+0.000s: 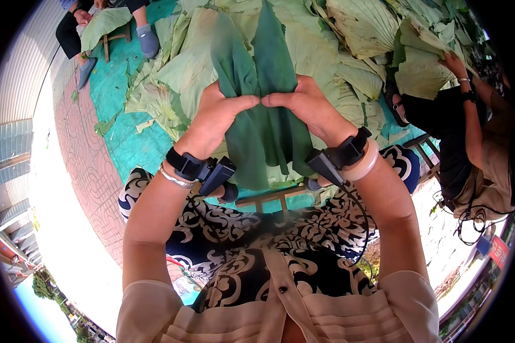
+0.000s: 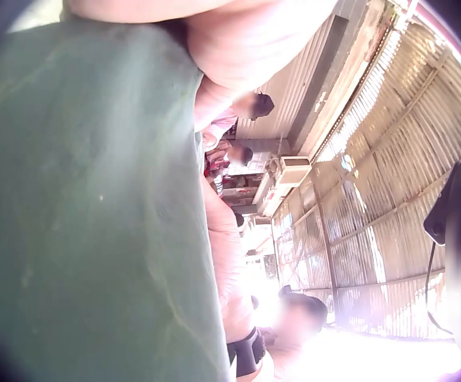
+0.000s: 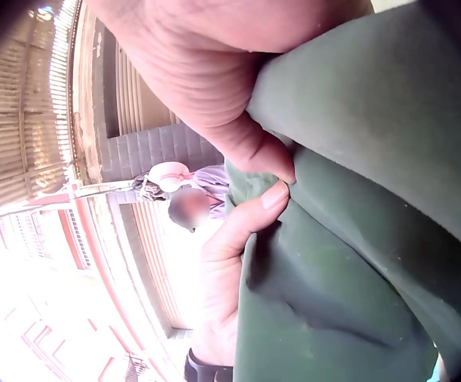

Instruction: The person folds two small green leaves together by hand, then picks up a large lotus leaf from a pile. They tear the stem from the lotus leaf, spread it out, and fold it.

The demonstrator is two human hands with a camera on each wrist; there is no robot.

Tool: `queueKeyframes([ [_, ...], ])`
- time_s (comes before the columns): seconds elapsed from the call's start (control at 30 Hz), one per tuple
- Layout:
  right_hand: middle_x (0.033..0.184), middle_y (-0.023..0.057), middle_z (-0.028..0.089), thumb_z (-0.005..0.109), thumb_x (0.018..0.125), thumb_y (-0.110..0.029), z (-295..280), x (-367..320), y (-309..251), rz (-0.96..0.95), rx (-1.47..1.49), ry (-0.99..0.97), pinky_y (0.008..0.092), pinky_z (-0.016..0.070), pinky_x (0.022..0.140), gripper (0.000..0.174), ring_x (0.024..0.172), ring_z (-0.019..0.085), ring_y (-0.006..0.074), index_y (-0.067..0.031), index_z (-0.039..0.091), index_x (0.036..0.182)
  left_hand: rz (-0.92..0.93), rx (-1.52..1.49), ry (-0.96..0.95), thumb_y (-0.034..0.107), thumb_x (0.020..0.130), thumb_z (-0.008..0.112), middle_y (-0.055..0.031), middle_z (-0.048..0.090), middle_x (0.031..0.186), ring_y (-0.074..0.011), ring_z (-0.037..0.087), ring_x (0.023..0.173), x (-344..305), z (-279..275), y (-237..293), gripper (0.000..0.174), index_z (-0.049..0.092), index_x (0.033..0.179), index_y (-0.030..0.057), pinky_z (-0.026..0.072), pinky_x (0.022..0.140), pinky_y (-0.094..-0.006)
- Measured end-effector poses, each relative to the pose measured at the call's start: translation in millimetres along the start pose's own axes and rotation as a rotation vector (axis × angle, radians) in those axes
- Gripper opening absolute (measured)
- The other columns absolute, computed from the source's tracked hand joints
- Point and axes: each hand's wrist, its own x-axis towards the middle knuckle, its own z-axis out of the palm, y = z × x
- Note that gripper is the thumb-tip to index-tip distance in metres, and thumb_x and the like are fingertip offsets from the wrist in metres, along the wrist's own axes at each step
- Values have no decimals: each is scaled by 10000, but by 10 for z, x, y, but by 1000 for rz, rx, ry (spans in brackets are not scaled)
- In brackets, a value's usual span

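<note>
A dark green lotus leaf (image 1: 249, 146), gathered into lengthwise folds, is held up between both hands in the head view. My left hand (image 1: 216, 117) grips its left side, thumb laid across the front. From the other side my right hand (image 1: 315, 111) grips it the same way, and the two thumb tips meet at the middle. The right wrist view shows the thumbs pinching the folded leaf (image 3: 334, 278) close together. Broad leaf surface (image 2: 95, 199) fills much of the left wrist view. My other fingers are mostly hidden behind the leaf.
Beyond the hands lies a wide heap of paler lotus leaves (image 1: 183, 74) on a teal sheet (image 1: 117, 146). A wooden stool or frame (image 1: 274, 197) is between my legs. One person handles a leaf (image 1: 106, 26) at upper left; another person's hand (image 1: 455, 64) touches leaves at right.
</note>
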Motion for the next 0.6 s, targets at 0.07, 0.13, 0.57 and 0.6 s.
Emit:
queueKeyframes([
  [0.07,1020,95,724,712,816,-40,7,-7,-13,17,-7,14,302,529,852,302,900,684,168,52,685,1102,-3,20,10,21,862,675,-61,695,1074,-145,663,952,-2,17,-3,323,626,1178,-17,524,848,-301],
  [0.13,1019,102,722,701,816,-32,16,-9,-18,24,4,21,306,533,845,306,897,685,173,59,678,1107,-2,22,9,19,861,674,-58,694,1073,-142,660,954,-5,28,-4,325,624,1180,-14,520,849,-298],
  [0.57,1021,111,718,698,811,-24,-2,11,-7,91,116,35,319,548,825,313,888,694,189,57,663,1111,56,-5,11,28,856,687,-38,688,1035,-126,644,924,-22,51,3,286,634,1136,8,512,833,-293],
  [0.6,1021,111,718,700,811,-26,0,9,-9,90,120,37,318,548,825,313,888,693,189,56,664,1110,37,0,-3,28,854,689,-41,690,1034,-128,646,924,-20,37,8,286,637,1134,3,513,832,-293],
])
